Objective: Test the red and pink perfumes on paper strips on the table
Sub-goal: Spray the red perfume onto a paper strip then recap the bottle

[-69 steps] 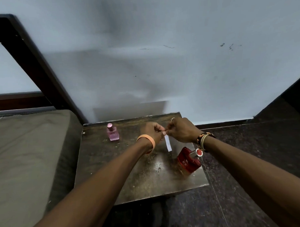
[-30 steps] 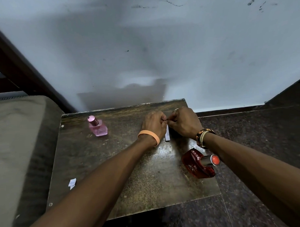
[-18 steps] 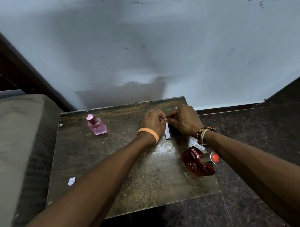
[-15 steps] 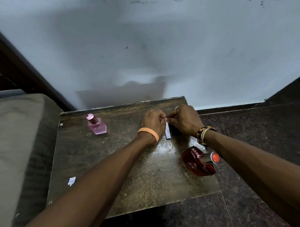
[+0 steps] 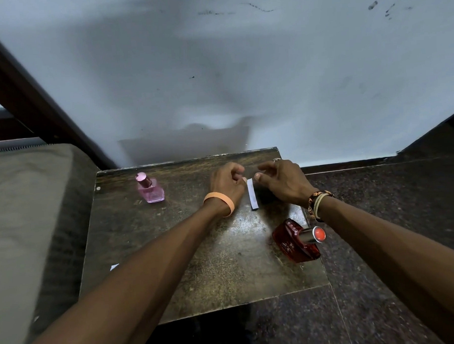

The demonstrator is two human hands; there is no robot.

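A white paper strip point(image 5: 252, 194) lies flat on the dark table point(image 5: 198, 263), near its far edge. My left hand point(image 5: 227, 183) hovers just left of the strip's far end, fingers loosely curled and holding nothing. My right hand point(image 5: 283, 181) is just right of it, fingers spread, also holding nothing. The pink perfume bottle point(image 5: 149, 188) stands upright at the far left of the table. The red perfume bottle point(image 5: 298, 241), with a silver collar and red cap, stands at the table's right edge, below my right wrist.
A small scrap of white paper point(image 5: 114, 266) lies near the table's left edge. A grey-green cushion point(image 5: 24, 217) borders the table on the left. A pale wall point(image 5: 243, 81) rises right behind the table. Dark speckled floor point(image 5: 376, 192) lies to the right.
Both hands pinched the strip together and lowered it onto the table. Now they have let go and moved slightly apart, leaving the strip flat.
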